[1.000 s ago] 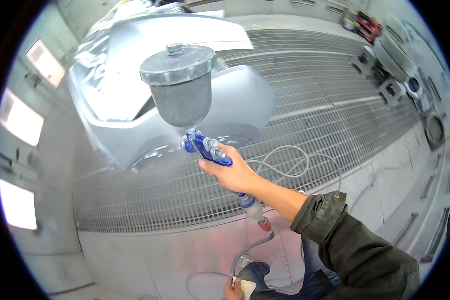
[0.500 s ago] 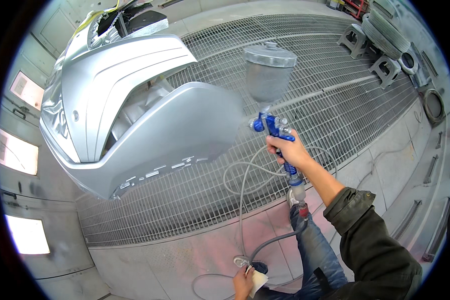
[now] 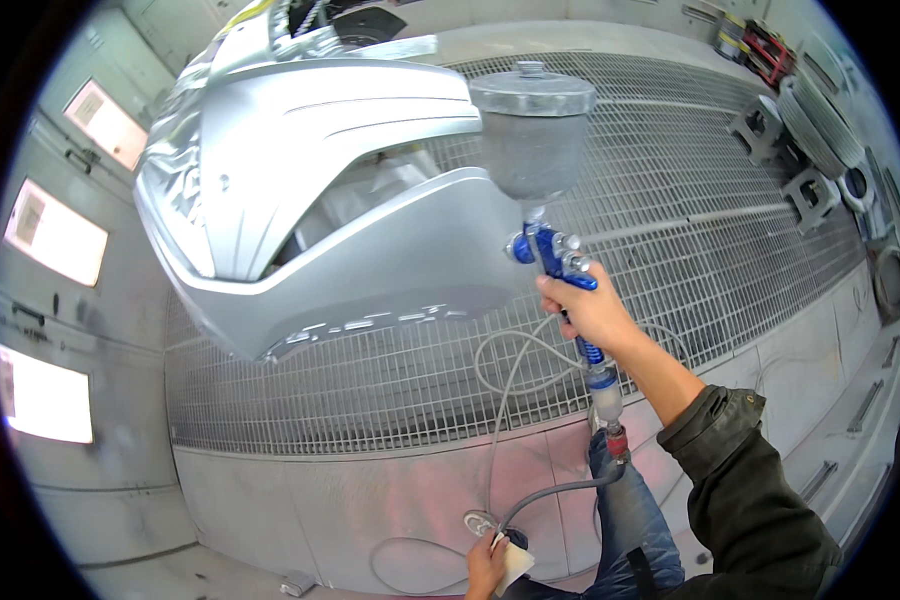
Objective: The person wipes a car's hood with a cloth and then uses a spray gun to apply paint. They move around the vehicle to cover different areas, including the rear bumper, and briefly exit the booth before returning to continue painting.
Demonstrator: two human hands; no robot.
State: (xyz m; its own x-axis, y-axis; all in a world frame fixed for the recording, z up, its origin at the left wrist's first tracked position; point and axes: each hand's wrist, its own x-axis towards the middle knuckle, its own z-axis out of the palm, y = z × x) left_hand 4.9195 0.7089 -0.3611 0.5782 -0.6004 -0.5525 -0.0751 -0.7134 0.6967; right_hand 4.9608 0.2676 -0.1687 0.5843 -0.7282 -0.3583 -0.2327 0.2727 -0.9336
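Observation:
My right hand (image 3: 595, 312) is wrapped round the grip of a blue spray gun (image 3: 542, 248). A grey lidded paint cup (image 3: 535, 140) stands upright on top of the gun. Its nozzle points left at the silver car bumper (image 3: 370, 265), a short gap from the bumper's right end. From the gun's lower end a grey air hose (image 3: 560, 489) runs down to my left hand (image 3: 485, 565) at the bottom of the view. The left fingers are closed round the hose and a folded pale cloth (image 3: 515, 567). A silver body panel (image 3: 340, 110) sits above the bumper, with an opening between them.
Metal floor grating (image 3: 660, 250) spreads under the bumper. Loops of thin hose (image 3: 490, 365) lie on it. Grey step stools (image 3: 810, 198) and tyres (image 3: 815, 125) stand at the far right. Bright windows (image 3: 56, 232) line the left wall. A small box (image 3: 297, 583) lies at the lower left.
The view has turned, so the car parts appear further right and a little higher. The gun now overlaps the bumper's right end more closely. Both hands keep their hold.

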